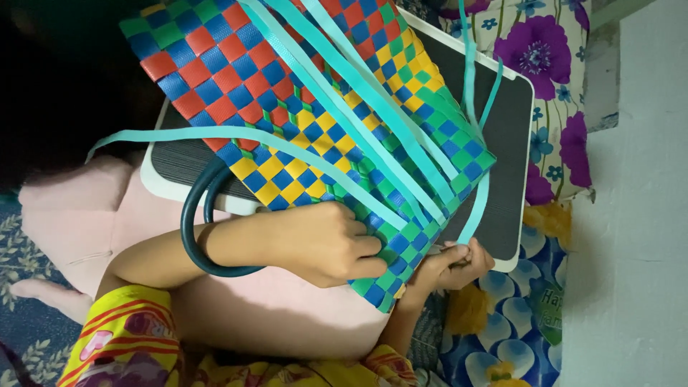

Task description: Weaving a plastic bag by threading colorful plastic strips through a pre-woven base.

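Note:
A woven plastic basket (pixel 287 107) in red, blue, yellow and green checks lies tilted across my lap. Several loose teal strips (pixel 373 107) run diagonally over it. My left hand (pixel 326 244) rests on the basket's near edge with the fingers curled onto the weave. The forearm passes through the basket's dark teal loop handle (pixel 192 229). My right hand (pixel 453 264) is at the basket's lower corner and pinches the end of one teal strip (pixel 474 211) that curves down from the right side.
Under the basket lies a dark ribbed board with a white rim (pixel 510 136). A pink cloth (pixel 86 215) covers my lap at the left. Floral fabric (pixel 552 50) lies at the upper right, a blue flowered mat (pixel 502 337) below, and a white wall (pixel 638 215) on the right.

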